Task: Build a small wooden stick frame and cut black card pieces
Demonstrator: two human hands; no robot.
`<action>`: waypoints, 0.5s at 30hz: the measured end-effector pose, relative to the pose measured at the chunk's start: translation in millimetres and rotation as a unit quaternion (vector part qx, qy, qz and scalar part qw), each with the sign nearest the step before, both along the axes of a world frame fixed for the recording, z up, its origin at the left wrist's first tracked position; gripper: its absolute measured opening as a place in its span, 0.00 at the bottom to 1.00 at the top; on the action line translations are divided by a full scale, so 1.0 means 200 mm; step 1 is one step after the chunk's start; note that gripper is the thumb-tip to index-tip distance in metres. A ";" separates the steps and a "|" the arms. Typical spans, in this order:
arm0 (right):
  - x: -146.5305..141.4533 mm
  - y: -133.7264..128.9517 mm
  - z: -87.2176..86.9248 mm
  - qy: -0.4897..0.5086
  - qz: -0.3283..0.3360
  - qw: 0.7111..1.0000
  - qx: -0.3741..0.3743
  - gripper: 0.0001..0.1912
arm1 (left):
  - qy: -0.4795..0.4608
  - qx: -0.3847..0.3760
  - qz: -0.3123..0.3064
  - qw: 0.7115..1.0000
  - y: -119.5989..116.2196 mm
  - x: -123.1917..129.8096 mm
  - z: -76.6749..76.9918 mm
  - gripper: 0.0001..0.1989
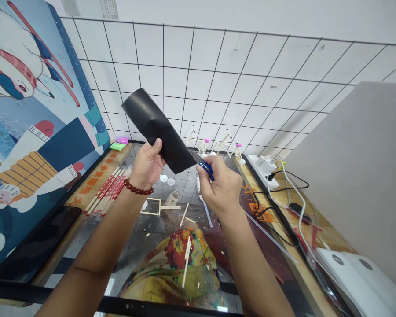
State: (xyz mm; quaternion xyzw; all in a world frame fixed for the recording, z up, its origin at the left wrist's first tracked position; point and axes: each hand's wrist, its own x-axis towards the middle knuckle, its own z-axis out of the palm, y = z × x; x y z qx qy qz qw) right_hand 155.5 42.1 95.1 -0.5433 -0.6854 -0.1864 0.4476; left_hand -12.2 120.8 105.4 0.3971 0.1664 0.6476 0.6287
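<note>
My left hand [148, 163] grips a curved, glossy black sheet [158, 132] near its lower edge, thumb on the front face. The sheet is raised above the table and tilted; its material is uncertain. A blue-handled knife [206, 167] is clasped in my right hand [220, 182], with its thin grey blade pointing up and left beside the sheet's lower right corner. Whether the blade touches the sheet cannot be made out. Under my hands, a small wooden stick frame [160, 207] and a loose stick [184, 215] lie on the glass tabletop [135, 246].
Bundled sticks in red wrappers [108, 193] and a black phone [41, 244] lie at left. Stick models with pink pieces [239, 145] stand at the back. A power strip [262, 169] with cables runs along the right edge. An illustrated panel [53, 110] rises on the left.
</note>
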 end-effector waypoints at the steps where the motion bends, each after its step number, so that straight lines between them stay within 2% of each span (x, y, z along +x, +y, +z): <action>1: 0.00 0.00 0.00 0.001 0.001 1.000 -0.003 0.10 | 0.000 0.003 0.000 1.000 0.00 0.00 0.00 0.05; 8: 0.01 -0.01 0.02 0.006 -0.006 1.000 -0.011 0.12 | -0.016 0.000 -0.003 1.000 -0.01 0.01 0.00 0.04; 15: 0.02 -0.02 0.02 -0.014 -0.018 1.000 -0.010 0.12 | -0.051 -0.043 0.049 0.997 0.03 -0.02 0.01 0.05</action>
